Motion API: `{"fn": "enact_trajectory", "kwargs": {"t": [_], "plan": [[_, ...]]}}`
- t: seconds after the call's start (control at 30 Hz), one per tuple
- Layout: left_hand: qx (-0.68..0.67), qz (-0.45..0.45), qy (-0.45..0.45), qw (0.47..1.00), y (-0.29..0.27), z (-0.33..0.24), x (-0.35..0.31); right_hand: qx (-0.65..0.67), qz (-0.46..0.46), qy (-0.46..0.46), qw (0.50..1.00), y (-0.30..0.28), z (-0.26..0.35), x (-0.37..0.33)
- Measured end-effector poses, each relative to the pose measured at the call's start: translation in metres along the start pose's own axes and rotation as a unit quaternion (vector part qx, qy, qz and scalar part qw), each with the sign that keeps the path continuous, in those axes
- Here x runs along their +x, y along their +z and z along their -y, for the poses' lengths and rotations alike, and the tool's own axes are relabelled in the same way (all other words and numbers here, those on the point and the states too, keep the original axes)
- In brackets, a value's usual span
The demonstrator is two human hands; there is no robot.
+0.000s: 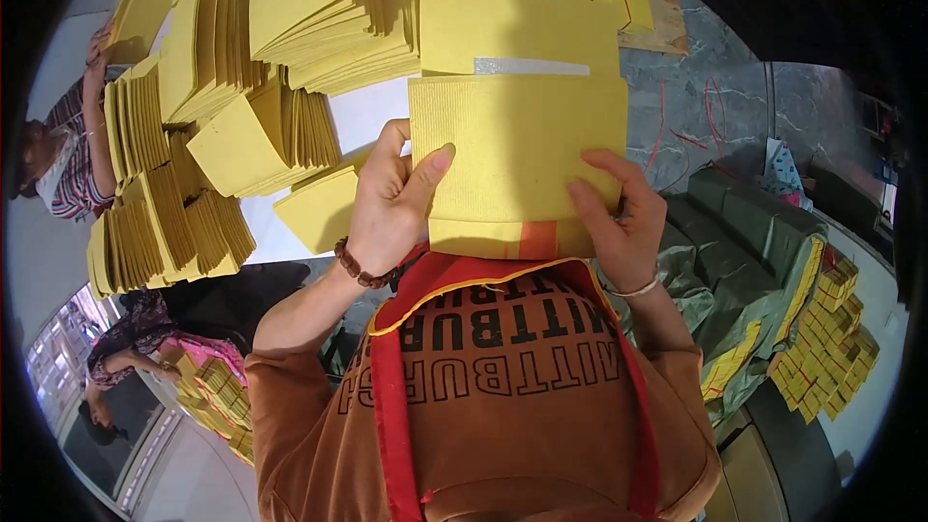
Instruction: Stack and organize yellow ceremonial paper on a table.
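A yellow ribbed paper sheet or thin stack [517, 150] lies in front of me, held between both hands. My left hand [387, 203] is closed on its left edge, thumb on top and fingers beside or under it. At the right edge, my right hand [623, 222] grips with curled fingers and the thumb on the surface; its other fingers are partly hidden. Along the near edge shows a folded-looking strip with an orange patch [538, 239]. Just beyond is another yellow sheet [517, 29] with a white-grey strip [532, 67] near its close edge.
Many yellow paper stacks [309, 0] crowd the table's left side. A white table surface [372, 111] shows between them. Dark green wrapped bundles [744, 222] stand at right, near piled yellow bundles [831, 348]. Two other people [77, 150] work at left. Red strings [710, 111] lie on the grey marbled surface.
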State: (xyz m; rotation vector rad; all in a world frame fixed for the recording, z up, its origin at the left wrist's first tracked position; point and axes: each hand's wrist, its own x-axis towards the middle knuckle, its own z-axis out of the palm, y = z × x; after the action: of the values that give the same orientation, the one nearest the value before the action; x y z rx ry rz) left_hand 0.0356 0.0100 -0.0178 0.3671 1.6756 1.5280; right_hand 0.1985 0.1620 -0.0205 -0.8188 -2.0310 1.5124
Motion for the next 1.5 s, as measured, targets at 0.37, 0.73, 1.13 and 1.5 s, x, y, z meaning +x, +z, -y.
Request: {"fn": "enact_trajectory", "kwargs": {"t": [0.37, 0.73, 1.13, 1.5], "plan": [[0.019, -0.062, 0.042, 0.997, 0.011, -0.004, 0.002, 0.051, -0.027, 0.057, 0.997, 0.006, -0.004, -0.003], [0.461, 0.079, 0.419, 0.778, 0.021, -0.046, -0.01, 0.032, -0.019, 0.064, 0.997, 0.004, -0.003, -0.002], [0.561, 0.145, 0.343, 0.74, 0.044, -0.011, 0.013, -0.266, -0.072, -0.143, 0.951, -0.002, -0.003, -0.011], [0.577, 0.115, 0.428, 0.686, 0.036, -0.009, 0.004, -0.43, 0.088, -0.182, 0.88, 0.007, -0.013, -0.025]]}}
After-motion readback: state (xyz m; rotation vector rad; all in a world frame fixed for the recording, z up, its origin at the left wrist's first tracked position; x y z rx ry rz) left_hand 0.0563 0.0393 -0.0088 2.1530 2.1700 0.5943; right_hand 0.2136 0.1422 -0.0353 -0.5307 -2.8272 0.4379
